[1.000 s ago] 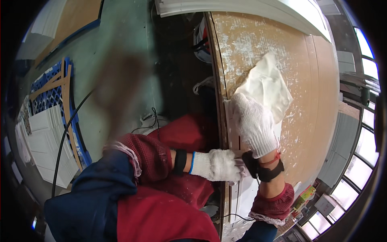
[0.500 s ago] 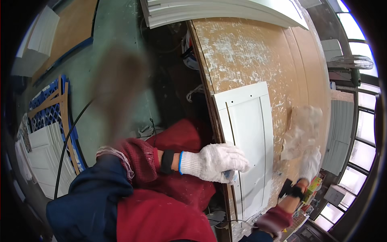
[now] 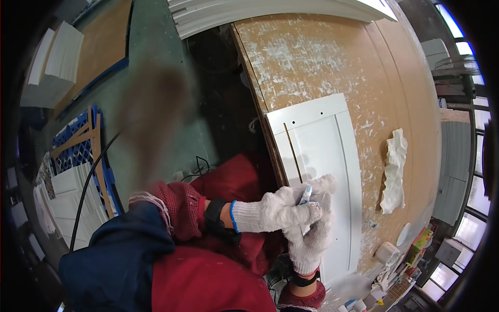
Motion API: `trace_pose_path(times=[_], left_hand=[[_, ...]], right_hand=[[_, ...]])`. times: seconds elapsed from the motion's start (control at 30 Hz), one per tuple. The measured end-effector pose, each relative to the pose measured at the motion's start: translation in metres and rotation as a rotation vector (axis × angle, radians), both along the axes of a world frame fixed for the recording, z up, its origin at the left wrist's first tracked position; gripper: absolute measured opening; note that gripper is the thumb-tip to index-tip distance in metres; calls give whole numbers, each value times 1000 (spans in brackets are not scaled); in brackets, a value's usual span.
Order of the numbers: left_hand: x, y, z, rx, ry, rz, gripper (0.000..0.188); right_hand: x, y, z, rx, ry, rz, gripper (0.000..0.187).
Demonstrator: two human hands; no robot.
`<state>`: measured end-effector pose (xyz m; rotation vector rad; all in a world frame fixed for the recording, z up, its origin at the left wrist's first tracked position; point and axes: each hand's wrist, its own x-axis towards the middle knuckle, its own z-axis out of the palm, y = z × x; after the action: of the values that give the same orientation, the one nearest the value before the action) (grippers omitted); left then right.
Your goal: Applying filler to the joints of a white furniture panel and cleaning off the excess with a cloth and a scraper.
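Both my hands wear white knit gloves and meet over the lower part of a white panelled door (image 3: 327,140). My left hand (image 3: 283,210) comes in from the left, its fingers closed on a small blue-and-white piece (image 3: 306,194). That piece is mostly hidden by the gloves, so its kind does not show. My right hand (image 3: 317,229) rises from below, pressed against the left, its fingers curled around the same piece. The door lies flat along the near edge of the worktable, with dark holes near its far end and a brown groove down its left side.
A crumpled cream cloth (image 3: 395,171) lies on the paint-spattered worktable (image 3: 301,57), right of the door. Stacked white boards (image 3: 275,9) sit at the far end. A white tub (image 3: 387,253) and cluttered items stand at lower right. A black cable (image 3: 91,177) hangs at left.
My right hand has left the cream cloth and come to my left hand above the door. The cloth now lies bunched into a narrower strip. My left hand has risen slightly, still holding the small piece.
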<state>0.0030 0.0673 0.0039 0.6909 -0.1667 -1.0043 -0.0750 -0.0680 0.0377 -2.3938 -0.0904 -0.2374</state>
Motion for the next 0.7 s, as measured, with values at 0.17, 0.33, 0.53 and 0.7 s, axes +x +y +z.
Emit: trace_pose_path(times=[0.17,0.33,0.53,0.7], left_hand=[[3,-12,-6,73,-282,146,59],[6,2,-2,312,-868,-23,67],[6,-19,-35,473,-1847,451,25],[-1,-32,-53,496,-1873,531,19]], right_hand=[[5,-9,-7,149,54,-24,54],[15,-16,30,719,201,-340,45],[63,-46,39,314,228,-150,39],[109,-35,27,118,200,95,42]])
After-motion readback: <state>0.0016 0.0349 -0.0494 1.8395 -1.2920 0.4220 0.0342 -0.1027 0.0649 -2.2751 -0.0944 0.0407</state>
